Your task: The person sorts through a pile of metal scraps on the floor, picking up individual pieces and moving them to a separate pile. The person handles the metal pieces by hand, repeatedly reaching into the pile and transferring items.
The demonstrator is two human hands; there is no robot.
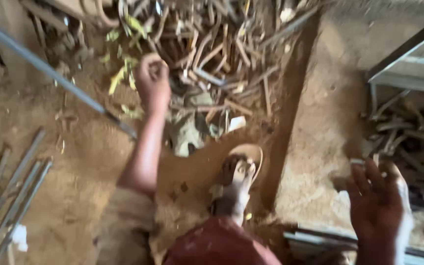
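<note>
At upper centre, the left hand (153,78) is curled closed around a small pale wood piece (152,60), reaching over the heap of brown scrap sticks (222,54). At lower right, the right hand (381,206) hangs open, empty, seemingly for balance.

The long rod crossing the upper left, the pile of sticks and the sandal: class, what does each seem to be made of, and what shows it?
The long rod looks like metal: straight, thin, grey with a dull sheen. The pile of sticks seems to be dry wood or cane offcuts: pale brown, bent, uneven. The sandal has a tan sole, perhaps rubber or leather; blur leaves that open. The left hand reaches toward the pile.
</note>
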